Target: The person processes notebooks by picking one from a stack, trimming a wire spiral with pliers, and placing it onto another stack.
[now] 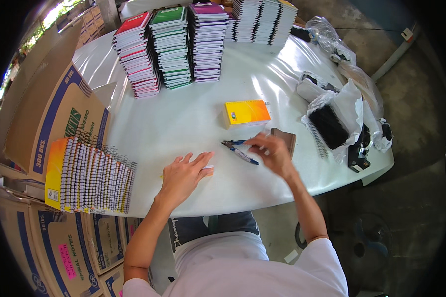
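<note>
My left hand (186,175) lies flat, fingers stretched, over a small notebook (209,172) on the table. Only slivers of white and orange show beside the fingers; the palm hides the rest. To the right, my right hand (273,154) is slightly blurred, its fingertips pinched at the upper handle of blue-handled pliers (240,151). The pliers' handles are spread and their jaws point left. Just beyond them sits a stack of small yellow-orange memo notebooks (248,112). A brown flat piece (285,141) lies partly behind my right hand.
Spiral notebooks (91,173) stand in a row at the left, by an open cardboard box (59,109). Tall red, green and purple notebook stacks (171,49) fill the back. Plastic-wrapped black wire coils (329,123) lie at the right, near the white table's (322,171) curved edge.
</note>
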Action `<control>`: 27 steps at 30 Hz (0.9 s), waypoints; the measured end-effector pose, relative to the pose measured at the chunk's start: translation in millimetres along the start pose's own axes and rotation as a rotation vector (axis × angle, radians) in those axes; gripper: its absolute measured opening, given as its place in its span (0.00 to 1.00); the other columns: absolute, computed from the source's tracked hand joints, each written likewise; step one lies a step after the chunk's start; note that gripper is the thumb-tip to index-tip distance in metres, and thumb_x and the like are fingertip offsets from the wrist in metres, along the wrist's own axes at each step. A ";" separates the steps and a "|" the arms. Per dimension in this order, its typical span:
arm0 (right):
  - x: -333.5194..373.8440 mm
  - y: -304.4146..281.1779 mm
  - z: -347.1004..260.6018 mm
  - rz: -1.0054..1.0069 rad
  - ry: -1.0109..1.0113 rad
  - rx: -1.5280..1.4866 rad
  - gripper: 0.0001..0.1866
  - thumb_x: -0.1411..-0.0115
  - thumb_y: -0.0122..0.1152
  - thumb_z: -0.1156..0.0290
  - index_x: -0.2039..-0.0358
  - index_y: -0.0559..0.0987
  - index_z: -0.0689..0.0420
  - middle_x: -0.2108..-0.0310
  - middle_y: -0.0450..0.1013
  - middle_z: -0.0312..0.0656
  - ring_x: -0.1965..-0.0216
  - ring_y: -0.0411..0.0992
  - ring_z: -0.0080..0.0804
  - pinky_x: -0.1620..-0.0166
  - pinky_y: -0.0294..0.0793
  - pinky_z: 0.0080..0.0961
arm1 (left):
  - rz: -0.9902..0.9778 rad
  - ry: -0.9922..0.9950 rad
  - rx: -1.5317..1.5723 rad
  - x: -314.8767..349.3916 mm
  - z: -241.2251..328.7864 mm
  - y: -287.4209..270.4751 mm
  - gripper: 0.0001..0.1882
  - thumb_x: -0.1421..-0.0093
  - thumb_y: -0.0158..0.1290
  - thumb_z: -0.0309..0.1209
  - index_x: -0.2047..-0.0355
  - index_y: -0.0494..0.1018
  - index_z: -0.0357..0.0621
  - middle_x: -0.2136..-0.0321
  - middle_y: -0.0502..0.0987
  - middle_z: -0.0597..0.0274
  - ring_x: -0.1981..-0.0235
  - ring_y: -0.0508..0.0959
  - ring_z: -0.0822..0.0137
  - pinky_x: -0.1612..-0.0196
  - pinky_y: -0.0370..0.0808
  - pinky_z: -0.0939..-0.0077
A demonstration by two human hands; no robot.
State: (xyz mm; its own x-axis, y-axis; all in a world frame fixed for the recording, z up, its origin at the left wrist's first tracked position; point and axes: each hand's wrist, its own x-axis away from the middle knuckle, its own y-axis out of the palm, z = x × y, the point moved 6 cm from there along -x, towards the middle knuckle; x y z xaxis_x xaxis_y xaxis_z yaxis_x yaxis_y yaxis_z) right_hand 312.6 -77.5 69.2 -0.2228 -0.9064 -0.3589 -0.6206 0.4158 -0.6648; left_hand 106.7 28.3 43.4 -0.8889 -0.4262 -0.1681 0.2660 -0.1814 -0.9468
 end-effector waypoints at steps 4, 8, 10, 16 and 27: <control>-0.4 51.9 -22.0 -0.163 0.134 -0.252 0.11 0.45 0.66 0.81 0.61 0.83 0.57 0.70 0.76 0.38 0.70 0.70 0.29 0.66 0.70 0.25 | 0.001 0.010 -0.031 -1.9 1.0 -1.9 0.27 0.36 0.49 0.48 0.38 0.66 0.62 0.47 0.77 0.67 0.46 0.76 0.50 0.41 0.69 0.51; -3.8 61.3 -26.6 -0.186 0.013 -0.339 0.09 0.44 0.64 0.80 0.62 0.81 0.60 0.71 0.74 0.42 0.72 0.72 0.31 0.66 0.73 0.29 | 0.004 0.007 -0.027 -3.8 3.0 -4.0 0.27 0.37 0.49 0.49 0.38 0.66 0.63 0.48 0.78 0.63 0.46 0.76 0.50 0.41 0.69 0.51; -5.7 61.7 -23.0 -0.309 0.004 -0.386 0.09 0.44 0.63 0.82 0.62 0.81 0.61 0.71 0.74 0.42 0.71 0.72 0.33 0.65 0.73 0.29 | 0.005 0.016 -0.017 -4.0 1.9 -3.1 0.28 0.37 0.49 0.49 0.38 0.66 0.62 0.49 0.78 0.60 0.46 0.76 0.50 0.42 0.69 0.50; -10.8 56.8 -42.8 -0.294 -0.036 -0.197 0.07 0.41 0.57 0.80 0.61 0.78 0.60 0.73 0.74 0.43 0.71 0.74 0.39 0.65 0.74 0.33 | 0.016 0.021 -0.021 -3.2 -1.7 -0.9 0.29 0.39 0.51 0.51 0.38 0.66 0.62 0.51 0.79 0.55 0.47 0.77 0.51 0.48 0.75 0.54; 0.1 27.8 -2.4 -0.355 -0.063 0.013 0.21 0.49 0.70 0.74 0.54 0.77 0.54 0.46 0.69 0.46 0.48 0.70 0.45 0.48 0.72 0.36 | -0.311 -0.070 -0.016 -8.1 13.3 -11.8 0.31 0.38 0.52 0.49 0.36 0.63 0.58 0.57 0.81 0.58 0.54 0.81 0.53 0.61 0.79 0.58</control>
State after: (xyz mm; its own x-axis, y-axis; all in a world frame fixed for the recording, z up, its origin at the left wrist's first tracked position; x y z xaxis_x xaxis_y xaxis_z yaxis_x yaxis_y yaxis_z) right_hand 293.5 -66.1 52.2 0.0522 -0.9883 -0.1432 -0.6416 0.0767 -0.7632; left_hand 115.7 22.1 59.6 -0.8986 -0.4127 0.1490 -0.0210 -0.2988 -0.9541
